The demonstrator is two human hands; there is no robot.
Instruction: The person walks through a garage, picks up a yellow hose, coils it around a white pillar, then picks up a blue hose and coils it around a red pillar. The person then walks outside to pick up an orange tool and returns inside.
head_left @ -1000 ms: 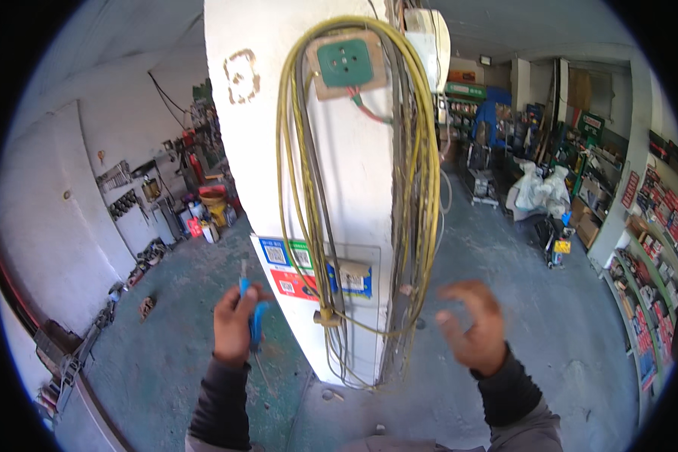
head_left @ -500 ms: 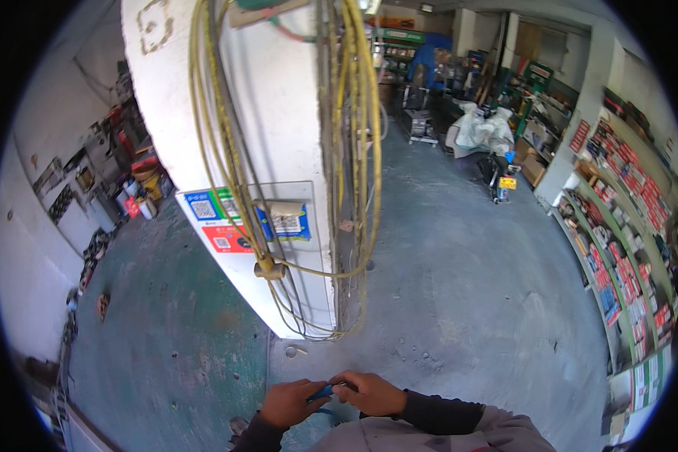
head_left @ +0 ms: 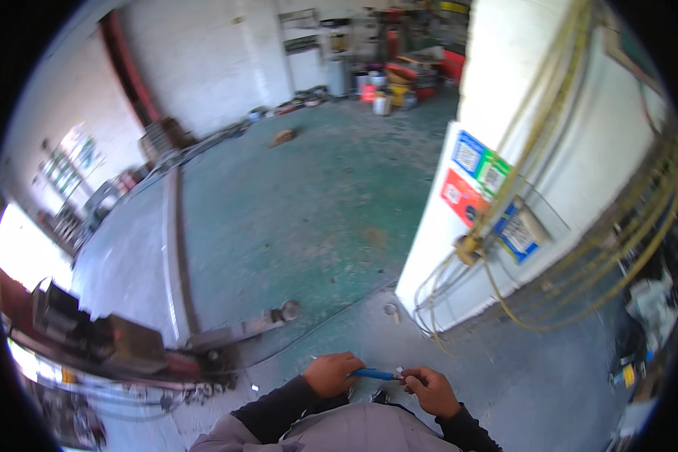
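In front of my body, a slim blue stick-like tool (head_left: 375, 374) lies almost level between my two hands. My left hand (head_left: 330, 375) is closed around its left end, the fingers hiding that end. At the other end, the thumb and fingertips of my right hand (head_left: 433, 392) pinch its narrow tip, where a small pale, shiny bit shows. The tool's exact kind is too small to tell. Below the hands is my grey top, with dark sleeves on both forearms.
To the right stands a white pillar (head_left: 429, 279) with coiled yellow hoses (head_left: 539, 120) and code signs (head_left: 463, 192). A lift arm (head_left: 252, 325) and a long metal strip (head_left: 175, 256) lie on the left floor. Cans and buckets (head_left: 384, 103) line the far wall.
My view has swung left, so the pillar now stands at the right. My hands have moved apart, and more of the blue tool shows between them.
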